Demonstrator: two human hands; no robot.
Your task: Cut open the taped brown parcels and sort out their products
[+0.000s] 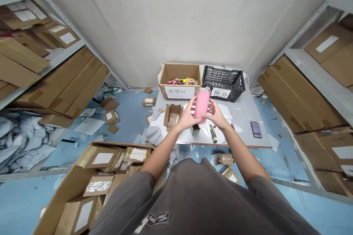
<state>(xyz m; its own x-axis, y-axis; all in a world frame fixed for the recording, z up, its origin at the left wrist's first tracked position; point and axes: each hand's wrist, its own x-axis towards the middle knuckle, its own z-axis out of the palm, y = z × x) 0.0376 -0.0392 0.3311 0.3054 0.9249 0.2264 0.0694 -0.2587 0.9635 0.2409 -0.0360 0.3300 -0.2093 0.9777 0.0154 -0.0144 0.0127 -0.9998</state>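
Between my two hands, above the table, a pink cylindrical bottle with a silvery top (202,104) is held almost upright. My left hand (188,116) closes on its left side, with the thumb across the lower front. My right hand (217,116) grips the right side, fingers curled behind it. Below the bottle stands a small green box (195,130), partly hidden by my left hand. A yellow and black box cutter (213,134) lies on the table under my right hand. Left of my left hand is an open cardboard box (168,117).
At the table's back stand a labelled cardboard box (180,93) with small colourful packages and a black plastic crate (237,87). A phone (256,129) lies on the right. A large carton of parcels (66,191) stands at lower left. Shelves flank both sides; paper litters the floor.
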